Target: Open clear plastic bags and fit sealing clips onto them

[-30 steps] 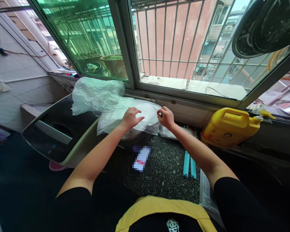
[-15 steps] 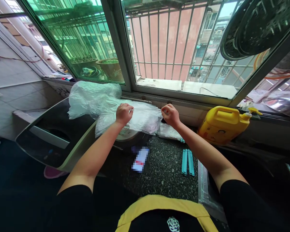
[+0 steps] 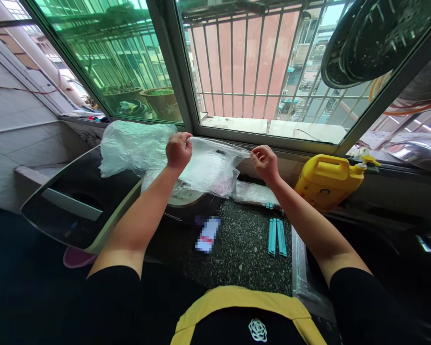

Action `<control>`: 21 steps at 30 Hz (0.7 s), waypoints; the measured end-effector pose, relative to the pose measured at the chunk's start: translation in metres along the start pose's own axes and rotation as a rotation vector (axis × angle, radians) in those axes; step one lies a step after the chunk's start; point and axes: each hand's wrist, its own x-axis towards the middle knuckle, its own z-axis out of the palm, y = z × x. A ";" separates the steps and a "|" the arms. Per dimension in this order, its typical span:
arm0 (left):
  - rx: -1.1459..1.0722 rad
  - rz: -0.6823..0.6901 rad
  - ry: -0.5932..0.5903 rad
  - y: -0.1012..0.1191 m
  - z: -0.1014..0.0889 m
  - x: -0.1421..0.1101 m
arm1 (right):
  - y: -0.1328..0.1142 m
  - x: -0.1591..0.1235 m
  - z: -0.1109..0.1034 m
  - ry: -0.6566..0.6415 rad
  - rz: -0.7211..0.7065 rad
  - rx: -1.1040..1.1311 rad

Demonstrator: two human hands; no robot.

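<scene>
A clear, thin plastic bag (image 3: 210,165) is stretched between my two hands, its top edge lifted and drawn taut. My left hand (image 3: 178,151) pinches one end of that edge, and my right hand (image 3: 265,162) pinches the other. Under and behind it, more crumpled clear plastic (image 3: 134,143) lies over a round-lidded appliance (image 3: 183,197) and the dark-topped machine beside it. A flat clear-wrapped packet (image 3: 255,192) lies below my right hand. Several turquoise strips (image 3: 277,237) rest on the speckled counter (image 3: 237,263).
A yellow jug (image 3: 323,179) stands at the right by the window sill. The large dark-topped machine (image 3: 82,191) is at the left. A small blurred white-and-red packet (image 3: 207,235) sits mid-counter. A barred window (image 3: 244,72) rises behind; a clear-edged tray (image 3: 299,263) lies at the right.
Both hands have risen and moved slightly apart, the left one up and left, the right one up and right. The plastic's edge has lifted and pulled taut between them.
</scene>
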 end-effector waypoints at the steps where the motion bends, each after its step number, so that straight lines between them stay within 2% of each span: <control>1: -0.014 0.011 -0.012 0.006 -0.001 0.001 | 0.001 -0.001 -0.006 0.016 0.002 0.014; 8: -0.229 0.040 -0.158 0.056 -0.009 -0.009 | 0.008 -0.018 -0.057 0.095 0.076 0.098; 14: -0.663 -0.066 -0.380 0.102 -0.018 -0.014 | 0.016 -0.033 -0.100 0.186 0.081 0.115; 17: -0.829 -0.169 -0.445 0.119 -0.015 -0.016 | 0.019 -0.050 -0.107 0.217 0.063 0.097; 21: -0.920 -0.278 -0.468 0.135 -0.005 -0.020 | 0.025 -0.089 -0.093 0.192 0.110 0.034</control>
